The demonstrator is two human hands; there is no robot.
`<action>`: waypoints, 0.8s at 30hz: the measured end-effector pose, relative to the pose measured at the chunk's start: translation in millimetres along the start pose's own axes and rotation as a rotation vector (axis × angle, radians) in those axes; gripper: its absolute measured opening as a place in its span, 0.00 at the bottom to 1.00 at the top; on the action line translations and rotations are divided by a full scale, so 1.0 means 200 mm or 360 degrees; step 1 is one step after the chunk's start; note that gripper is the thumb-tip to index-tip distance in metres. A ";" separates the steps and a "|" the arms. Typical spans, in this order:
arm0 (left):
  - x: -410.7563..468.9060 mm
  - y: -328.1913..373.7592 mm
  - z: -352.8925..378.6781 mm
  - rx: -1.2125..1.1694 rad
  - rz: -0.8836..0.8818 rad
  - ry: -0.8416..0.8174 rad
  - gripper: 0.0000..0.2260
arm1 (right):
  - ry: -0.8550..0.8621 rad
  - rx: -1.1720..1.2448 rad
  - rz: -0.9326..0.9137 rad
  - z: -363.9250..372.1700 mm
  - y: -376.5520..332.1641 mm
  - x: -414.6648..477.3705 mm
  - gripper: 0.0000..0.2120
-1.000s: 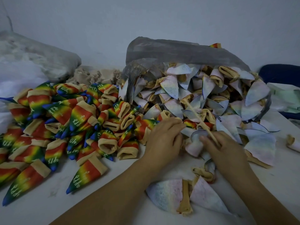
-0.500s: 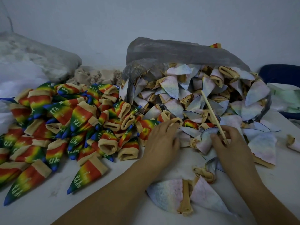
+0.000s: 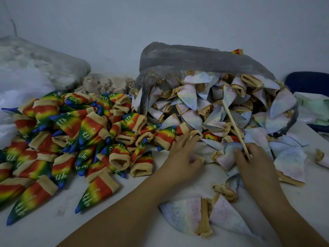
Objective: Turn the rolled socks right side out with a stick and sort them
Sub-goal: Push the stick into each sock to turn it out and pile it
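Right hand (image 3: 254, 164), lower right of centre: fingers curled, pinching stick (image 3: 234, 124), which slants up-left over pile. Fingertips also on crumpled pale sock (image 3: 225, 156). Left hand (image 3: 179, 157), centre: fingers reach onto pile edge; whether it grips anything, cannot tell. Rainbow socks (image 3: 80, 132) heaped on white table (image 3: 124, 196), left. Inside-out socks (image 3: 188, 97) spill from grey bag (image 3: 195, 57), upper right.

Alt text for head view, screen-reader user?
A person's right hand holds a thin stick at a pale sock; the left hand rests beside it. Rainbow socks heap on the left, pale ones spill from a plastic bag behind.
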State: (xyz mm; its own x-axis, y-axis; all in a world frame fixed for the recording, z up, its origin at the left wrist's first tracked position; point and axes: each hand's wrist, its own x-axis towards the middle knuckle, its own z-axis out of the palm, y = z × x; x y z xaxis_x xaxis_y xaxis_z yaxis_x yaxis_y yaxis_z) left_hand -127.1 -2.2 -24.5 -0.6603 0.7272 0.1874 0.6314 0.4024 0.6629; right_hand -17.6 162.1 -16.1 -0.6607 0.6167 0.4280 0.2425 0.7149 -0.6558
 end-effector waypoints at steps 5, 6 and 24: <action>-0.01 -0.05 -0.06 0.0128 0.0146 -0.0262 0.31 | 0.0087 0.0139 0.0010 -0.03 -0.01 0.00 0.13; -0.01 -0.06 -0.07 0.0096 0.0151 -0.0274 0.30 | 0.0070 0.0146 0.0020 -0.03 -0.01 -0.01 0.12; 0.01 0.08 -0.06 -0.2441 -0.0269 0.0333 0.14 | 0.0066 0.0381 -0.0073 -0.05 -0.10 -0.05 0.11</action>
State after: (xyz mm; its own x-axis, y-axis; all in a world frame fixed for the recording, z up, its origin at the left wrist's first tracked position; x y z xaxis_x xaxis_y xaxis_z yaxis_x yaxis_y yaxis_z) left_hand -123.1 -0.6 -4.6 -0.8037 0.5934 0.0446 -0.3716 -0.5591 0.7412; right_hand -9.2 144.4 -1.1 -0.6361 0.6020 0.4826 0.0346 0.6471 -0.7616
